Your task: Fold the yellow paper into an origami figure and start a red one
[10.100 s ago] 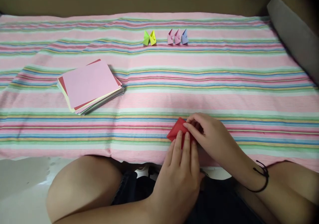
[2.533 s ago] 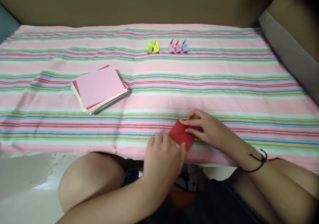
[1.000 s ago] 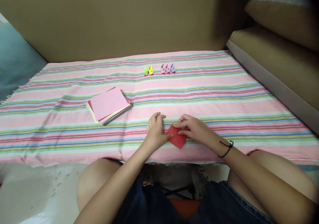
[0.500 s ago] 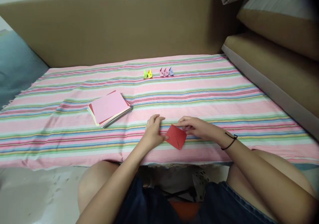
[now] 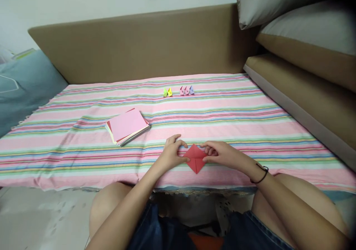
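Observation:
A small red folded paper [image 5: 195, 161] lies on the striped cloth close to its front edge, turned like a diamond with one corner towards me. Creases cross its face, one sideways and one running down to the near corner. The thumb of my left hand [image 5: 171, 154] presses its left corner, while the other fingers arch beyond it on the cloth. At the right corner, my right hand [image 5: 218, 153] has its thumb on the paper and its fingers curled just behind. A black band circles my right wrist.
To the left sits a stack of coloured paper [image 5: 128, 125], pink on top. Farther back stand small folded paper pieces, a yellow-and-green pair [image 5: 168, 92] and a pink-and-purple group [image 5: 186, 90]. Cushions [image 5: 300, 83] pile up at right; a blue pillow [image 5: 33, 83] leans at left.
The red paper has turned slightly and now points straight at me. My right thumb has come onto its right corner. The view has tilted up, showing more wall.

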The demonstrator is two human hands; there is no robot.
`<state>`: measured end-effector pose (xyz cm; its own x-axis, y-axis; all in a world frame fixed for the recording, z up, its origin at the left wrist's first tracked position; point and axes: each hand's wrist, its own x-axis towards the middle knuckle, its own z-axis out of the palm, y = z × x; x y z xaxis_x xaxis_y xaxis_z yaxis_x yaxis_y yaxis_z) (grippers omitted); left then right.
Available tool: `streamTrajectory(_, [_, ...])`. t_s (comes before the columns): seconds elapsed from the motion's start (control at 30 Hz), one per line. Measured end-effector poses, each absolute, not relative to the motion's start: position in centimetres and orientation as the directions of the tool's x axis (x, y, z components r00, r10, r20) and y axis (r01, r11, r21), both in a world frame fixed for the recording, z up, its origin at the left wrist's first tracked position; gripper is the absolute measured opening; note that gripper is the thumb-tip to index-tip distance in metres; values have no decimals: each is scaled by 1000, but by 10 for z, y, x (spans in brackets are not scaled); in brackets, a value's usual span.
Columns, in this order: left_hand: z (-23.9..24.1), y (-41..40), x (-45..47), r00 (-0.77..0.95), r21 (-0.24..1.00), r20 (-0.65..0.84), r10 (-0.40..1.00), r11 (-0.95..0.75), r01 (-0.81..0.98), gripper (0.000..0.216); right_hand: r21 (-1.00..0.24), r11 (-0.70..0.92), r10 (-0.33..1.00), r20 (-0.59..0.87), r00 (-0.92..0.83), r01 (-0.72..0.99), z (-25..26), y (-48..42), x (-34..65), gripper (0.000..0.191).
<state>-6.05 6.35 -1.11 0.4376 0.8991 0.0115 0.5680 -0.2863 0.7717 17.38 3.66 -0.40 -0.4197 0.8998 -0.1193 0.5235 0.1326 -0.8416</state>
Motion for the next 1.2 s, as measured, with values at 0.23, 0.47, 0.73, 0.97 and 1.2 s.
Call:
streamTrajectory(0.23, [-9,63,-56,424,887,51,904,-236,396,21,-869,80,950,-82,-302,489,-2,31,167,7])
streamTrajectory(0.47, [-1,60,-45,438,998,15,899,-40,47,28,-951,81,982,25,-188,298,5,34,170,19])
streamTrajectory(0.73, [10,57,-40,335,986,58,941,0,-169,36,-982,75,990,52,-131,176,15,28,166,23])
streamTrajectory(0.97, [10,56,-42,318,989,6,948,42,-143,24,-978,102,988,79,-135,179,19,24,163,23])
streamTrajectory(1.2, [8,57,-41,311,986,32,950,21,-166,39,-984,120,989,108,-97,129,21,24,162,33])
